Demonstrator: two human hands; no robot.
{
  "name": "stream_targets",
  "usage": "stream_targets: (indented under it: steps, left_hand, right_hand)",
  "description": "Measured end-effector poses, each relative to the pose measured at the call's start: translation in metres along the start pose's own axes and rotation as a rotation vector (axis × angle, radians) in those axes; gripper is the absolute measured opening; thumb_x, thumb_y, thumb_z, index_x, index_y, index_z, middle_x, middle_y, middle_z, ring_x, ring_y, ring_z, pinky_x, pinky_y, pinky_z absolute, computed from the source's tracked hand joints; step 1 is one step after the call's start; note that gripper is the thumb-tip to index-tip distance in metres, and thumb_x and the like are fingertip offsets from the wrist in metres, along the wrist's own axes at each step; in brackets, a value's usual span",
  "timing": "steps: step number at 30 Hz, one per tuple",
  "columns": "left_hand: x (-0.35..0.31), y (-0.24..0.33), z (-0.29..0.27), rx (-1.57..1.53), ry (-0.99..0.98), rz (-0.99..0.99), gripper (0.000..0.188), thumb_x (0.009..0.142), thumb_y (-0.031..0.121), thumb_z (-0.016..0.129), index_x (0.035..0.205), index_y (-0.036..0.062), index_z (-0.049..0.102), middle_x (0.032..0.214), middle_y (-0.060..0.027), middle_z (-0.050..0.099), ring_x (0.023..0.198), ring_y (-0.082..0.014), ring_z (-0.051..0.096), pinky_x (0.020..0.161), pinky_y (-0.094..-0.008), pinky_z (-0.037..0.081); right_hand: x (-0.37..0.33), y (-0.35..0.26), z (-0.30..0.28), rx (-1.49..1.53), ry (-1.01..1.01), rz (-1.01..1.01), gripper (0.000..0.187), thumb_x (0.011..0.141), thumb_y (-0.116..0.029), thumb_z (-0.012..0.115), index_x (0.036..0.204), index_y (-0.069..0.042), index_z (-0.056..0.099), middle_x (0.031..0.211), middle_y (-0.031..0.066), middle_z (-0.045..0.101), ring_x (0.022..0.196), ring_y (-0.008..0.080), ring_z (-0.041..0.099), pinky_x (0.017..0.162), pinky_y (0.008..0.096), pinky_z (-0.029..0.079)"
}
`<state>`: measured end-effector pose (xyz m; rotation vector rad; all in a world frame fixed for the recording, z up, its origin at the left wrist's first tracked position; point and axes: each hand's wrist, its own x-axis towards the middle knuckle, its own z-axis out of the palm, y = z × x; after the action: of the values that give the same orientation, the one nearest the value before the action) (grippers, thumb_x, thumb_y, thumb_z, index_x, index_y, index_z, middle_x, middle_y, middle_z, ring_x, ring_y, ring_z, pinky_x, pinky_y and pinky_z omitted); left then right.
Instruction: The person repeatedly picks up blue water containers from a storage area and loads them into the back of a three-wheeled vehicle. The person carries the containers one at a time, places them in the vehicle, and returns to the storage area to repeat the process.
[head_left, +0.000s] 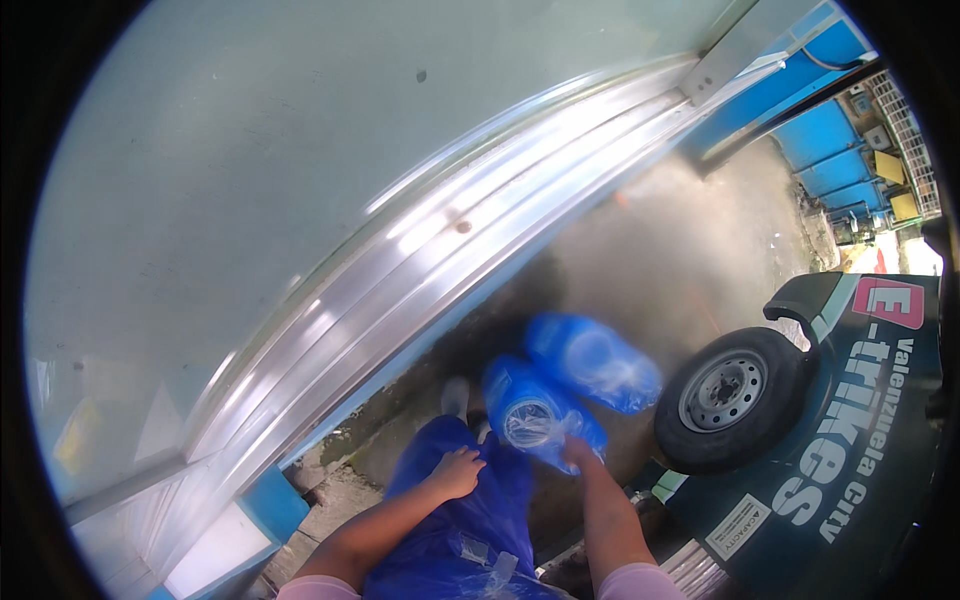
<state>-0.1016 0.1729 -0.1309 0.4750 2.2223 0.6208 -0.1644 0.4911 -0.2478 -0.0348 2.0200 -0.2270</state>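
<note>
Two round blue water containers lie on the concrete ground in front of me. The nearer blue container (535,412) has clear plastic wrap over its mouth, and the farther blue container (592,362) lies just behind it. My right hand (578,452) grips the nearer one at its plastic-covered end. My left hand (456,472) rests with curled fingers on the blue garment (470,530) over my thigh and holds nothing.
A wide aluminium-framed glass panel (420,240) runs diagonally along my left. A dark teal vehicle (860,450) with a black wheel (728,398) stands close on the right. Wet concrete ground (680,250) stretches ahead toward blue panels (830,150).
</note>
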Motion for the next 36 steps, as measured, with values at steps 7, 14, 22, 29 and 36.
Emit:
stream_targets:
  steps: [7, 14, 22, 29, 36]
  left_hand:
    - [-0.014, 0.032, -0.007, -0.085, 0.061, -0.043, 0.041, 0.077, 0.018, 0.056, 0.117, 0.0089, 0.055, 0.122, -0.0131, 0.051, 0.113, -0.0322, 0.047, 0.091, -0.0416, 0.043]
    - [-0.067, 0.064, -0.011, -0.165, 0.148, -0.082, 0.040, 0.078, 0.019, 0.055, 0.116, 0.0086, 0.055, 0.113, -0.0130, 0.054, 0.103, -0.0303, 0.053, 0.083, -0.0434, 0.046]
    - [-0.144, 0.070, -0.013, -0.254, 0.243, -0.276, 0.050, 0.076, 0.019, 0.056, 0.124, 0.0092, 0.048, 0.121, -0.0142, 0.050, 0.111, -0.0332, 0.047, 0.090, -0.0461, 0.042]
    - [-0.274, 0.056, 0.034, -0.406, 0.377, -0.660, 0.058, 0.077, 0.026, 0.057, 0.131, 0.0109, 0.040, 0.134, -0.0130, 0.040, 0.124, -0.0337, 0.035, 0.098, -0.0577, 0.031]
    - [-0.434, 0.068, 0.161, -0.700, 0.559, -0.932, 0.057, 0.078, 0.034, 0.055, 0.128, 0.0075, 0.043, 0.131, -0.0149, 0.043, 0.123, -0.0344, 0.038, 0.097, -0.0634, 0.027]
  right_hand:
    - [-0.015, -0.005, -0.027, -0.096, 0.094, 0.022, 0.038, 0.074, -0.016, 0.053, 0.110, -0.005, 0.055, 0.111, 0.0210, 0.057, 0.103, 0.0353, 0.055, 0.087, 0.0415, 0.045]
    - [-0.099, -0.074, -0.106, -0.164, 0.357, -0.141, 0.033, 0.074, -0.014, 0.052, 0.105, -0.006, 0.058, 0.108, 0.0204, 0.059, 0.099, 0.0341, 0.057, 0.082, 0.0418, 0.047]
    - [-0.153, -0.203, -0.050, -0.361, 0.031, -0.543, 0.035, 0.075, -0.018, 0.054, 0.108, -0.008, 0.059, 0.100, 0.0200, 0.061, 0.095, 0.0355, 0.058, 0.082, 0.0412, 0.046]
    - [-0.194, -0.275, 0.067, -0.611, -0.170, -0.843, 0.034, 0.075, -0.021, 0.054, 0.107, -0.009, 0.059, 0.101, 0.0175, 0.062, 0.095, 0.0330, 0.059, 0.083, 0.0394, 0.046]
    - [-0.223, -0.361, 0.156, -0.886, -0.226, -1.025, 0.033, 0.075, -0.025, 0.059, 0.104, -0.010, 0.061, 0.100, 0.0148, 0.063, 0.095, 0.0310, 0.059, 0.083, 0.0386, 0.047]
